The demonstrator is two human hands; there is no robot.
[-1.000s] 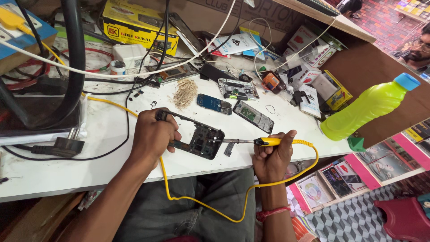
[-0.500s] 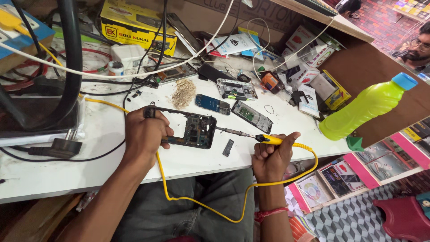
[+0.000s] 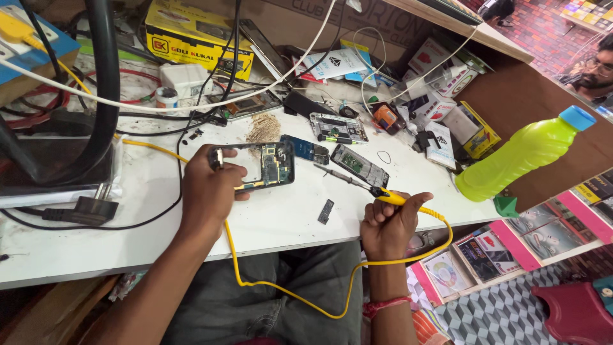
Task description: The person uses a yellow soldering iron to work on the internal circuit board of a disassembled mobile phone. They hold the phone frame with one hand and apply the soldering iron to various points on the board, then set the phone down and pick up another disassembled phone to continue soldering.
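Observation:
My left hand (image 3: 207, 188) grips an opened phone body (image 3: 268, 165) with its circuit board showing, lifted a little above the white worktable (image 3: 281, 214). My right hand (image 3: 389, 223) is closed around a yellow-handled soldering iron (image 3: 367, 187); its metal tip points left, a short way right of the phone. The iron's yellow cord (image 3: 281, 291) loops down over my lap and back up to the table. A small dark chip (image 3: 325, 211) lies on the table between my hands.
Other phone boards (image 3: 359, 165) and a silver frame (image 3: 337, 128) lie behind. A green bottle with a blue cap (image 3: 527, 153) leans at the right edge. Boxes, cables, a black plug (image 3: 89, 209) and a black stand crowd the back and left. A person sits far right.
My left hand has lifted the phone body and carried it back and slightly right. The soldering iron's tip has come off the phone and now points at bare table.

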